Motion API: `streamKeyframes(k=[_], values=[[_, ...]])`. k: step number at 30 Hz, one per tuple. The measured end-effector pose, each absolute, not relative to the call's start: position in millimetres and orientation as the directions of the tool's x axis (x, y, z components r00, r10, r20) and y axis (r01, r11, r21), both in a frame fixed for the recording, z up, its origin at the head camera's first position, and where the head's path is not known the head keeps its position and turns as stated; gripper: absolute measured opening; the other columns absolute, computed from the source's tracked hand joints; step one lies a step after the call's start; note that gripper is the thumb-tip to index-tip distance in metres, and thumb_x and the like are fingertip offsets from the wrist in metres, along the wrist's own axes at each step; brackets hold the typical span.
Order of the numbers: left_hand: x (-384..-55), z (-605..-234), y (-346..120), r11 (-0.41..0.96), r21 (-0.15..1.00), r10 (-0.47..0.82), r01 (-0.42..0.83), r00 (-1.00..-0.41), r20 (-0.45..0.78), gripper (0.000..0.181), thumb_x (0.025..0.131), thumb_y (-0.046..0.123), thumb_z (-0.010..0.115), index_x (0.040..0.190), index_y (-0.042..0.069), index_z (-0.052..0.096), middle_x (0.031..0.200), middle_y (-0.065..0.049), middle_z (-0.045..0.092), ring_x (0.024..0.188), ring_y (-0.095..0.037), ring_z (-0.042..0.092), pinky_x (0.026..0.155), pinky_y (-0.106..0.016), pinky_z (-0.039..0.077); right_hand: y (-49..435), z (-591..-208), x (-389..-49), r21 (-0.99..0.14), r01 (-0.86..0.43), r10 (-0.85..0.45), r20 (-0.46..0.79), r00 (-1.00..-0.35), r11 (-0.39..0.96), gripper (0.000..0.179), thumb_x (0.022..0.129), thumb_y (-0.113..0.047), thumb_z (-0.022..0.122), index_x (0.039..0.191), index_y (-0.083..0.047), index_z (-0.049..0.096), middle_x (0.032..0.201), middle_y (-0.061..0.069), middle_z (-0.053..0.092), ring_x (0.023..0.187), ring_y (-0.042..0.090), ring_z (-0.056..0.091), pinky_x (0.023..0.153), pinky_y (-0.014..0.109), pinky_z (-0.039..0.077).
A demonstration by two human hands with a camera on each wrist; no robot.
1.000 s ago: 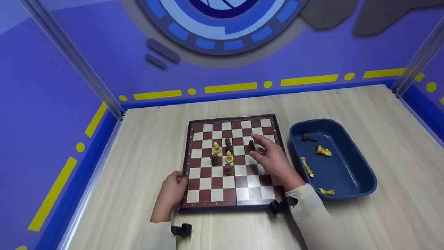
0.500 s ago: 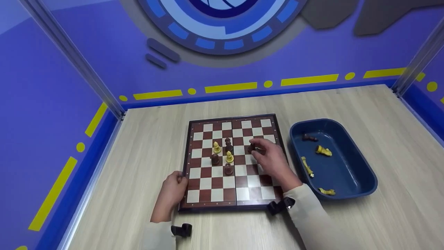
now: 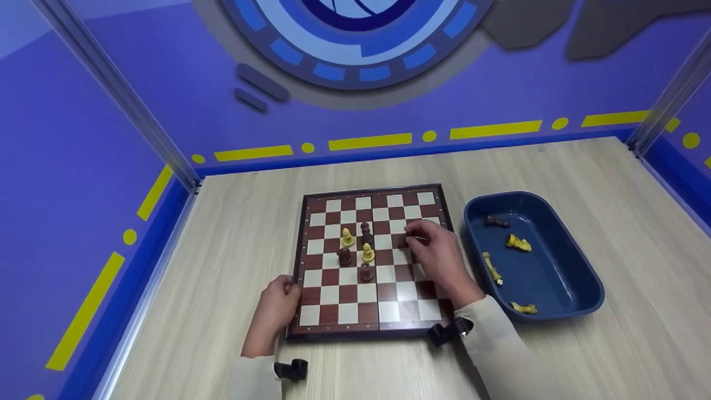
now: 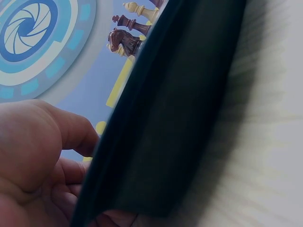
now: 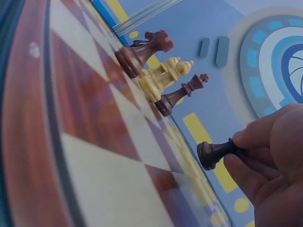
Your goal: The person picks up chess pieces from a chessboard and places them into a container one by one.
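Note:
My right hand (image 3: 437,253) pinches a dark brown chess piece (image 5: 210,155) between thumb and fingers over the right half of the chessboard (image 3: 347,312). Fingers cover its top, so its kind is hidden; whether its base touches the board I cannot tell. My left hand (image 3: 279,300) grips the board's left edge, some fingers reaching beneath it in the left wrist view. Near the board's middle stand a brown rook (image 3: 366,272), a brown knight (image 3: 344,256), a brown king (image 5: 182,94) and two cream pieces, one a bishop (image 3: 367,253), the other a similar cream piece (image 3: 347,238).
A dark blue tray (image 3: 577,266) stands right of the board, beside my right forearm. Inside lie a brown piece (image 3: 496,221), a cream knight (image 3: 518,242) and two more cream pieces. Blue patterned walls (image 3: 355,119) enclose the wooden table (image 3: 194,266) at the back and sides.
My right thumb and fingers, spread around the brown piece a second ago, have closed on it. The hand has shifted slightly. My left hand stays at the board's edge.

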State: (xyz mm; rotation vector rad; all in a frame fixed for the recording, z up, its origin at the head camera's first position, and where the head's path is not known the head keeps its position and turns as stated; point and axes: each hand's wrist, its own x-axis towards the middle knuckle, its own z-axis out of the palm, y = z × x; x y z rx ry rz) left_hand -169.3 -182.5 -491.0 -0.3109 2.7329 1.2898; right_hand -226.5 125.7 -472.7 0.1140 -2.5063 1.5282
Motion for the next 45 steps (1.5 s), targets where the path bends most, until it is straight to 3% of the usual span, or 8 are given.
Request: streamKeyframes(k=[9,14,22,34,45], values=[[-171,-492,-180,0.625,0.754,-0.126,-0.200,-0.980,-0.156,0.031,0.094,0.014,0.045,0.115,-0.005,0.059,0.066,0.000,0.052,0.052,-0.012,0.049,0.048,-0.026,0.041,137,-457,-222,-0.869,-0.255,0.034,0.297,-0.954,0.425,0.017,0.086,-0.001,0.065,0.100,-0.009,0.069,0.096,0.004,0.073,0.096,0.016,0.069,0.086,0.034,0.054],[-170,-492,-183,0.621,0.753,-0.134,-0.216,-0.976,-0.170,0.031,0.094,0.014,0.045,0.115,-0.005,0.059,0.065,0.001,0.051,0.052,-0.012,0.048,0.048,-0.026,0.041,143,-449,-218,-0.871,-0.256,0.033,0.296,-0.955,0.419,0.017,0.089,-0.004,0.064,0.105,-0.008,0.067,0.100,0.006,0.073,0.099,0.016,0.069,0.085,0.031,0.055],[-178,-486,-191,0.669,0.718,-0.128,-0.195,-0.981,-0.147,0.029,0.093,0.014,0.046,0.111,-0.003,0.060,0.075,-0.004,0.057,0.065,-0.015,0.053,0.056,-0.027,0.043,158,-435,-215,-0.863,-0.225,0.133,0.314,-0.940,0.452,0.018,0.089,-0.011,0.068,0.107,-0.013,0.070,0.100,0.003,0.073,0.093,0.012,0.068,0.075,0.013,0.049],[-165,-498,-180,0.614,0.762,-0.147,-0.206,-0.978,-0.147,0.028,0.094,0.014,0.046,0.111,-0.004,0.059,0.076,-0.005,0.057,0.065,-0.015,0.054,0.057,-0.027,0.044,200,-400,-207,-0.885,-0.259,0.218,0.361,-0.907,0.386,0.020,0.088,-0.009,0.070,0.107,-0.006,0.071,0.100,0.011,0.072,0.087,0.003,0.067,0.075,0.011,0.050],[-170,-493,-182,0.618,0.758,-0.142,-0.209,-0.978,-0.154,0.029,0.095,0.014,0.046,0.113,-0.005,0.059,0.067,0.000,0.053,0.055,-0.012,0.050,0.049,-0.026,0.041,220,-397,-202,-0.899,-0.200,0.306,0.331,-0.893,0.389,0.021,0.088,-0.016,0.070,0.108,-0.008,0.070,0.103,0.006,0.070,0.088,-0.002,0.066,0.075,0.010,0.050]])
